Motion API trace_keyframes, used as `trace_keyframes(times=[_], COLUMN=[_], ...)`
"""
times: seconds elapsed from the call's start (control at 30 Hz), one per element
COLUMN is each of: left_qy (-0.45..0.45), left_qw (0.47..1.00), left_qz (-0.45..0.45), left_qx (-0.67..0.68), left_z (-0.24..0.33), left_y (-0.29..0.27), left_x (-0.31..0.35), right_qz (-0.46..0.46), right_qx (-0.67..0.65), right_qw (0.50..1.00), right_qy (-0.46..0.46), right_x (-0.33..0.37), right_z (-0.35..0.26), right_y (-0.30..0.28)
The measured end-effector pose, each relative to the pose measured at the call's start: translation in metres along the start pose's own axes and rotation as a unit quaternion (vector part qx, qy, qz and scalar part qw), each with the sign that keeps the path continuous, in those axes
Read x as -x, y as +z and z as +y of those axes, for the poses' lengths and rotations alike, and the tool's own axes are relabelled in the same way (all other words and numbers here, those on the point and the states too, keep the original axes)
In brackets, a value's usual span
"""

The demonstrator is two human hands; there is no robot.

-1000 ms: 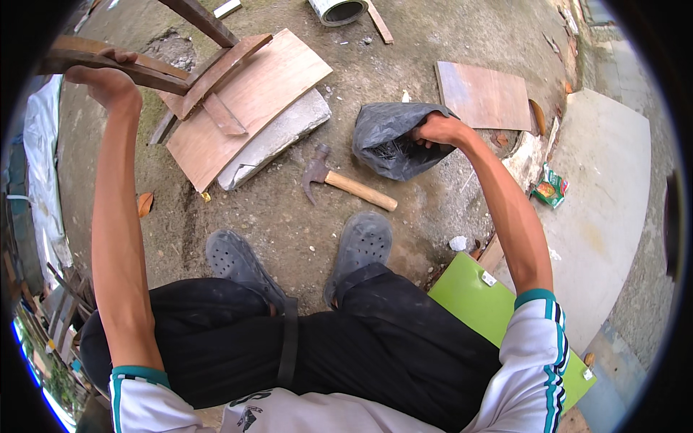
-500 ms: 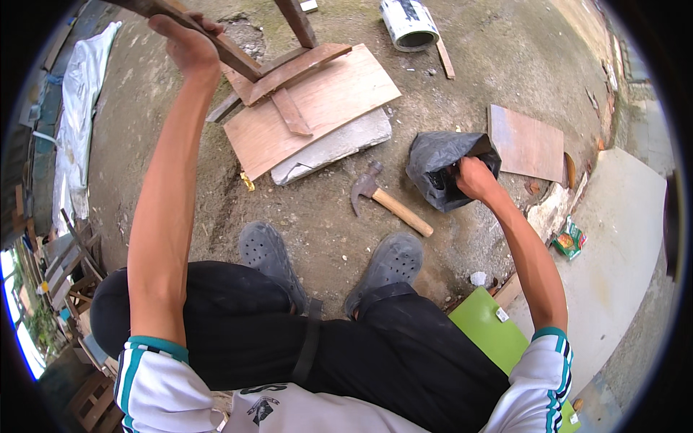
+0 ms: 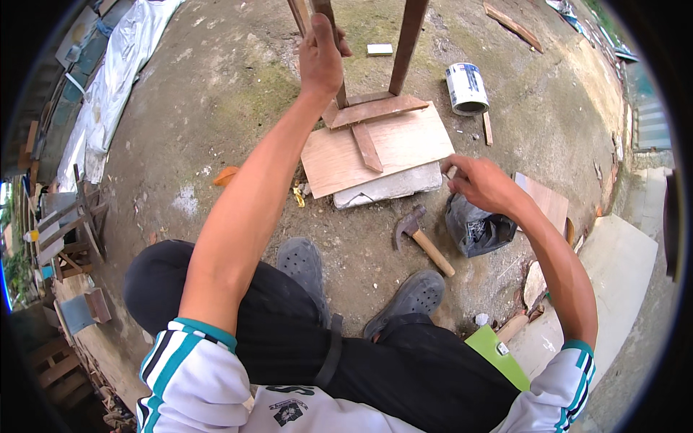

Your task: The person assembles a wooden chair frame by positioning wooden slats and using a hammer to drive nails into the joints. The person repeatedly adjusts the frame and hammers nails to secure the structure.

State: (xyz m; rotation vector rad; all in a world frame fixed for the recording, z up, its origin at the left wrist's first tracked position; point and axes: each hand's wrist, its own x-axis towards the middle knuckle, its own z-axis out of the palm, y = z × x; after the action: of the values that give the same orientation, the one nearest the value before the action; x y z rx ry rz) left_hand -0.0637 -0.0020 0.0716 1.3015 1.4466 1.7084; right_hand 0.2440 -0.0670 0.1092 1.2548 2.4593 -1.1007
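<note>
My left hand (image 3: 323,61) is wrapped round an upright leg of a brown wooden frame (image 3: 379,112). The foot of that frame rests on a pale plywood board (image 3: 325,166), which lies on a white block (image 3: 390,191). My right hand (image 3: 484,182) is closed, fingertips together, just off the board's right corner. Whatever it pinches is too small to make out. Below that hand stands a black plastic bag (image 3: 491,242), its mouth open on several nails (image 3: 476,229). A claw hammer (image 3: 429,249) with a wooden handle lies on the ground left of the bag.
A white paint can (image 3: 468,88) lies tipped over at the far right, with a thin wood strip (image 3: 488,128) beside it. Another plywood piece (image 3: 541,202) is behind the bag. To the right are a large pale sheet (image 3: 613,281) and a green panel (image 3: 498,353).
My right hand has come up out of the black bag and moved left toward the board. The left hand keeps its hold on the frame. The whole view has shifted.
</note>
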Motion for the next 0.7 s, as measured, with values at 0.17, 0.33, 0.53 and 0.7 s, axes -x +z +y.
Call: trace_keyframes(times=[0.17,0.33,0.53,0.7], left_qy=[0.02,0.026,0.006,-0.015], left_qw=[0.992,0.993,0.994,0.993], left_qz=[-0.028,-0.051,-0.063,-0.042], left_qx=[0.123,0.102,0.084,0.11], left_z=[0.002,0.01,0.006,0.007], left_y=[0.001,0.007,-0.007,-0.008], left_x=[0.007,0.011,0.009,0.007], right_qz=[0.102,0.313,0.411,0.428], right_qx=[-0.185,-0.275,-0.324,-0.276], right_qw=[0.977,0.909,0.852,0.859], right_qy=[-0.017,0.003,-0.018,-0.05], right_x=[-0.101,-0.18,-0.193,-0.195], right_z=[-0.037,-0.019,-0.026,-0.027], right_y=[0.009,0.074,0.107,0.11])
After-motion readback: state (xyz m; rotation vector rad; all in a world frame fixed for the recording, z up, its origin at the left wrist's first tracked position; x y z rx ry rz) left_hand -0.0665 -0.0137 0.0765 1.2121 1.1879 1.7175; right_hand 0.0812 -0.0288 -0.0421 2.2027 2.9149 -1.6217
